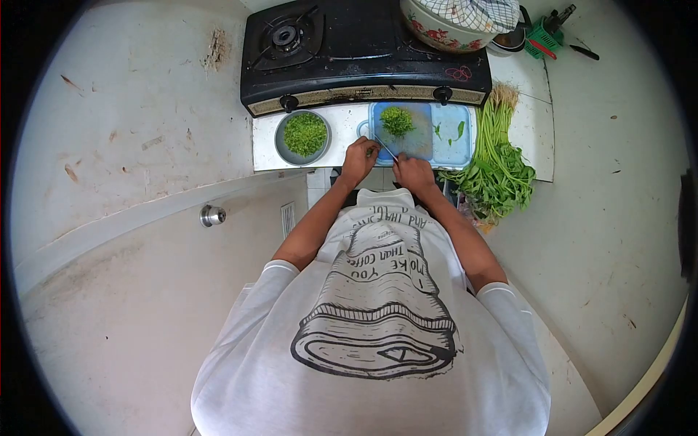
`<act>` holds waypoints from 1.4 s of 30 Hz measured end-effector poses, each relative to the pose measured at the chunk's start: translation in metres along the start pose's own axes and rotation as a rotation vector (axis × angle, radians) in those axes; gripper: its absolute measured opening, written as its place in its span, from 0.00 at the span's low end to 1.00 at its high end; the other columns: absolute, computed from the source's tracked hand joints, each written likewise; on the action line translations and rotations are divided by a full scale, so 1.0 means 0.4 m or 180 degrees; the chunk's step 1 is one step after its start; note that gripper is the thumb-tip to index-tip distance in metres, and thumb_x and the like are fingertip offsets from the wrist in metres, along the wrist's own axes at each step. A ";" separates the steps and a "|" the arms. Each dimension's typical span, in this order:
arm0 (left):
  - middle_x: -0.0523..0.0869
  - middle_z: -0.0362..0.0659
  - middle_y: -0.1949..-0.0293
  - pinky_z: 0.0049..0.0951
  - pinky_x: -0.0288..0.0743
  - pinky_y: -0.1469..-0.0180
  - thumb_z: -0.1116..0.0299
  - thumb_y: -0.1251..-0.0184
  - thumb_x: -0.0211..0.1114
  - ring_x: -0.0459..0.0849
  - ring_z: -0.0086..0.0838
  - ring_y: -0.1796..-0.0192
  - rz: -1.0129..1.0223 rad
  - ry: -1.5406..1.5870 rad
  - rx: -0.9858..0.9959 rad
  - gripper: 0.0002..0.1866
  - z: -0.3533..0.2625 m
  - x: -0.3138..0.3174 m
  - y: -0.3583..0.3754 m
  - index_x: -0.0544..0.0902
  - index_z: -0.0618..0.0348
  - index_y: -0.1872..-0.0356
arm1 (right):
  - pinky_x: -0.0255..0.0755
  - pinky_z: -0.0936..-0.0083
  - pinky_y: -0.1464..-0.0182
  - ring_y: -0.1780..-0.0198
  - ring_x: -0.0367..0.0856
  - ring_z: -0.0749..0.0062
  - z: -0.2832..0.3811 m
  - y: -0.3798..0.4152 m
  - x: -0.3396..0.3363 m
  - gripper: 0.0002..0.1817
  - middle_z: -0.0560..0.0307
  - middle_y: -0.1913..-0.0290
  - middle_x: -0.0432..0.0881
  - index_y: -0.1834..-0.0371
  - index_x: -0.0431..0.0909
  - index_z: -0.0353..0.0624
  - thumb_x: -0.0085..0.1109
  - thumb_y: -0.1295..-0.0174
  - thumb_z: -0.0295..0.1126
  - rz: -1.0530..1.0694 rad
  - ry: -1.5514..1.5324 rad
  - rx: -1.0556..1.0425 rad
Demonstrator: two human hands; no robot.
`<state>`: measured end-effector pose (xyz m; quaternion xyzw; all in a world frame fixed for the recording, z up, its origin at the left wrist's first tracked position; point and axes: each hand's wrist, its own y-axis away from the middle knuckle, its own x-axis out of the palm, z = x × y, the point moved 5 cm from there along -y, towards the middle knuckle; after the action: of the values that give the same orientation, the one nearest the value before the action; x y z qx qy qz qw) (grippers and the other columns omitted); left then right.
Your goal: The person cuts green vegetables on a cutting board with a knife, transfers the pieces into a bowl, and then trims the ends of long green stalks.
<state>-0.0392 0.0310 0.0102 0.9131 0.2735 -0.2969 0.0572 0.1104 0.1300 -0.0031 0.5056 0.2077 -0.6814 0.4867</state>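
My right hand point(414, 175) is closed round the handle of a knife point(387, 149), whose blade points up and to the left over the near edge of a blue cutting board point(422, 142). Close to the blade's tip, my left hand point(359, 161) has its fingers pinched together; what they hold is too small to make out. A pile of finely chopped greens point(398, 122) sits on the board's far left part. A few loose leaves point(458, 131) lie on the lighter blue right side. To the left, a grey bowl point(279, 147) holds more chopped greens point(305, 134).
A bunch of long-stemmed leafy greens point(502, 171) lies right of the board, its leaves hanging over the counter edge. Behind stands a black gas stove point(349, 58) with a floral pot point(443, 29). A green basket point(542, 36) with utensils is at the back right. Walls flank both sides.
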 end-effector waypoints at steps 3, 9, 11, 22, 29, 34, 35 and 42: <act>0.88 0.51 0.63 0.39 0.83 0.55 0.79 0.40 0.69 0.89 0.46 0.62 -0.0035 0.0034 -0.0032 0.06 0.010 0.008 0.002 0.89 0.64 0.62 | 0.82 0.47 0.67 0.73 0.88 0.40 0.002 0.005 -0.009 0.19 0.36 0.76 0.85 0.62 0.78 0.37 0.53 0.27 0.44 -0.0081 -0.0038 -0.0015; 0.87 0.52 0.63 0.41 0.83 0.56 0.79 0.39 0.69 0.88 0.48 0.61 -0.0026 0.0017 -0.0103 0.06 0.014 0.011 0.006 0.89 0.65 0.62 | 0.83 0.47 0.67 0.74 0.88 0.41 0.012 0.008 0.015 0.19 0.36 0.76 0.85 0.62 0.79 0.36 0.53 0.27 0.44 0.0007 0.0032 -0.0049; 0.86 0.52 0.63 0.41 0.82 0.55 0.79 0.39 0.69 0.88 0.48 0.61 -0.0016 -0.0022 -0.0107 0.06 0.012 0.010 0.006 0.89 0.65 0.62 | 0.83 0.47 0.67 0.74 0.88 0.41 0.008 0.005 0.027 0.19 0.36 0.76 0.85 0.62 0.79 0.36 0.53 0.27 0.44 0.0029 0.0076 0.0007; 0.87 0.53 0.64 0.40 0.82 0.54 0.79 0.40 0.69 0.88 0.47 0.61 -0.0097 -0.0003 -0.0133 0.06 0.018 0.010 0.006 0.89 0.64 0.63 | 0.83 0.47 0.66 0.72 0.88 0.39 0.010 0.006 0.008 0.19 0.35 0.76 0.85 0.62 0.79 0.36 0.53 0.27 0.44 -0.0024 -0.0004 0.0118; 0.87 0.53 0.66 0.40 0.83 0.56 0.79 0.42 0.69 0.89 0.46 0.62 -0.0167 -0.0056 -0.0131 0.06 0.006 0.008 0.006 0.89 0.65 0.64 | 0.83 0.46 0.66 0.72 0.88 0.38 0.025 0.010 0.003 0.19 0.35 0.76 0.85 0.61 0.79 0.35 0.53 0.28 0.44 0.0023 -0.0014 0.0009; 0.87 0.53 0.67 0.40 0.82 0.57 0.79 0.42 0.69 0.88 0.46 0.62 -0.0202 -0.0063 -0.0142 0.06 0.005 0.010 0.009 0.89 0.64 0.64 | 0.83 0.45 0.66 0.72 0.88 0.39 0.026 -0.001 0.010 0.20 0.36 0.76 0.86 0.61 0.79 0.35 0.53 0.28 0.45 0.0025 -0.0036 0.0009; 0.87 0.53 0.67 0.40 0.82 0.57 0.79 0.42 0.69 0.88 0.46 0.62 -0.0191 -0.0060 -0.0133 0.06 0.007 0.011 0.010 0.89 0.64 0.64 | 0.83 0.46 0.66 0.72 0.88 0.39 0.026 -0.003 0.009 0.20 0.35 0.76 0.86 0.61 0.79 0.35 0.52 0.28 0.45 0.0016 -0.0031 -0.0003; 0.86 0.53 0.67 0.41 0.81 0.57 0.78 0.41 0.70 0.88 0.46 0.63 -0.0218 0.0102 -0.0210 0.05 0.006 0.010 0.011 0.88 0.64 0.63 | 0.83 0.46 0.65 0.71 0.88 0.39 0.009 -0.004 0.009 0.20 0.35 0.75 0.86 0.61 0.80 0.37 0.52 0.27 0.45 -0.0026 -0.0050 0.0162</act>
<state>-0.0356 0.0285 0.0058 0.9055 0.3151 -0.2748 0.0727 0.1071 0.1263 -0.0054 0.5116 0.1885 -0.6924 0.4724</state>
